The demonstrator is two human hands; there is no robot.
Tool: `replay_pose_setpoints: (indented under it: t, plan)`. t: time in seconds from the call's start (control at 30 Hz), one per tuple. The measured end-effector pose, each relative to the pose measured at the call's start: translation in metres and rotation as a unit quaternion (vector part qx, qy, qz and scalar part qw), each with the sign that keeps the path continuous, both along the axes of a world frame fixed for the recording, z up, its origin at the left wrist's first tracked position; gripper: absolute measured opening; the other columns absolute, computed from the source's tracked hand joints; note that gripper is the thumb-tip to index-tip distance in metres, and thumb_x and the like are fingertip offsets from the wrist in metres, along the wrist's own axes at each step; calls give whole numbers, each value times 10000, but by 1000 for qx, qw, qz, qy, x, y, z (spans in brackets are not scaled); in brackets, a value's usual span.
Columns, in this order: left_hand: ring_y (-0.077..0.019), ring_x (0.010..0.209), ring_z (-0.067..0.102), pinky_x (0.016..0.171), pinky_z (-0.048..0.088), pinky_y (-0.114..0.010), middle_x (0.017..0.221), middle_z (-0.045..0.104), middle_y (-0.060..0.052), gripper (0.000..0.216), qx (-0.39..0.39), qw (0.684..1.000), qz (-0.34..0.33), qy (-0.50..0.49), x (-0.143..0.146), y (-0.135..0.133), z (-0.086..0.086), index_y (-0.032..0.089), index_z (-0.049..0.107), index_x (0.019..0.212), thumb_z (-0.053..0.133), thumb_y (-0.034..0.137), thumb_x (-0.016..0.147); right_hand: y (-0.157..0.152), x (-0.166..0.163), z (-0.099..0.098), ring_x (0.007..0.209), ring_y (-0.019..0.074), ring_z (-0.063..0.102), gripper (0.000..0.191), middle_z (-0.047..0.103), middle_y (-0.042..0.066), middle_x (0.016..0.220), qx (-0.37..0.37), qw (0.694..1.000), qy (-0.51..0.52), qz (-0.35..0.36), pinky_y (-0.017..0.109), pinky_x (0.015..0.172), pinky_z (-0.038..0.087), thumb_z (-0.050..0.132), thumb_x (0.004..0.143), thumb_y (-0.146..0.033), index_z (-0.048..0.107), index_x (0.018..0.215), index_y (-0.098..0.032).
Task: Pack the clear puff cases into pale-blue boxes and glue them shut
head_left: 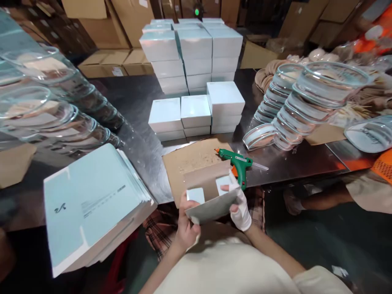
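A partly folded cardboard box (211, 209), grey-brown on its walls with light blue end flaps, is held between my two hands above the table's front edge. My bare left hand (185, 222) grips its left end, fingers on the pale flap. At the right end, my right hand (241, 206), in a white glove with some fingertips bare, is closed on the box, a finger reaching over the flap. Just behind lies a green hot glue gun (240, 163) with a clear glue stick out of its back. It rests partly on a brown cardboard sheet (177, 163).
Flat light-blue box blanks (92, 204) are stacked at the left. Finished white boxes (196, 110) stand in rows at the back. Stacks of glass dishes (294, 106) lean at the right, more glass dishes (61, 114) at the left. Another person's leg (324, 200) shows at right.
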State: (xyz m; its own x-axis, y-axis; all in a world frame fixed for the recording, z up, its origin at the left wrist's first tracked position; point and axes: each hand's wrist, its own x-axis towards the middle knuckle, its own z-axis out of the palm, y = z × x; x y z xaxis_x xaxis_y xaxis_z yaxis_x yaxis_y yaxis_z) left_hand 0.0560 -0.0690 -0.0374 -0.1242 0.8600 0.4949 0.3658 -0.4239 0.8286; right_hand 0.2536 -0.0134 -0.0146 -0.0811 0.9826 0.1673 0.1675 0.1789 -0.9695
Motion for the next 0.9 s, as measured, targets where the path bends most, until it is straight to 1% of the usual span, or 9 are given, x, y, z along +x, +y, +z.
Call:
replay_pose_setpoints:
  t: [0.13, 0.23, 0.33, 0.4, 0.47, 0.53, 0.6, 0.73, 0.9]
  plan:
    - [-319, 1236, 660, 1024, 546, -538, 1332, 629, -169, 379, 38, 999, 16, -2, 11, 5, 10, 293, 468, 1324, 531, 523, 1030, 3, -8, 6, 1181, 290, 679, 440, 677, 154, 1321, -1, 990, 53, -133, 446, 1041, 561, 553, 950, -498, 567, 1295, -224]
    - [-297, 1199, 692, 953, 584, -449, 1398, 613, -168, 435, 62, 994, -54, 76, 1, 9, 20, 295, 508, 1340, 689, 422, 965, 12, -1, 14, 1106, 229, 706, 495, 623, 150, 1401, 30, 987, 78, -140, 355, 905, 599, 589, 912, -337, 433, 1373, -250]
    - [-255, 1110, 715, 882, 590, -355, 1236, 693, -102, 270, 37, 993, -31, 103, -18, 11, 23, 266, 661, 1169, 741, 361, 930, 31, 26, 28, 949, 226, 732, 341, 702, 153, 1235, -24, 988, -81, -128, 347, 809, 591, 463, 1002, -432, 523, 1257, -213]
    - [-269, 1148, 696, 943, 577, -376, 1117, 728, -73, 238, 12, 997, 19, 71, -29, 12, 20, 251, 687, 1141, 732, 362, 935, 49, 46, 37, 898, 266, 730, 390, 737, 144, 1038, -90, 958, -224, -156, 384, 809, 570, 479, 994, -564, 608, 1042, -199]
    - [-279, 1180, 675, 1024, 545, -411, 1068, 741, -57, 226, -10, 998, 50, 44, -34, 14, 15, 242, 701, 1124, 730, 364, 937, 68, 59, 42, 922, 315, 727, 429, 737, 146, 924, -165, 920, -315, -167, 403, 825, 544, 663, 868, -631, 607, 846, -206]
    - [-283, 1185, 660, 1054, 521, -425, 1072, 737, -54, 232, -19, 997, 72, 25, -34, 17, 10, 237, 709, 1103, 737, 388, 929, 84, 65, 41, 939, 329, 725, 417, 742, 143, 873, -226, 901, -335, -157, 375, 811, 527, 823, 714, -553, 580, 736, -216]
    - [-282, 1174, 652, 1022, 527, -415, 1073, 723, -55, 249, -17, 996, 90, 11, -31, 22, 7, 236, 705, 1098, 717, 426, 937, 93, 67, 36, 875, 301, 725, 374, 732, 108, 779, -252, 908, -300, -152, 330, 746, 516, 865, 619, -439, 563, 662, -221]
    - [-250, 1078, 666, 931, 545, -368, 1085, 691, -52, 263, -33, 995, 95, -9, -25, 27, 5, 243, 680, 1121, 663, 459, 972, 90, 68, 33, 569, 214, 639, 328, 643, 40, 555, -257, 941, -169, -144, 305, 542, 484, 718, 695, -508, 563, 626, -227]
    - [-274, 1157, 658, 1025, 522, -419, 1067, 717, -56, 285, -37, 995, 91, -12, -17, 35, 12, 247, 692, 1097, 697, 487, 945, 60, 53, 50, 583, 182, 640, 466, 725, 41, 715, -154, 968, -23, -196, 288, 509, 499, 740, 684, -632, 582, 838, -222]
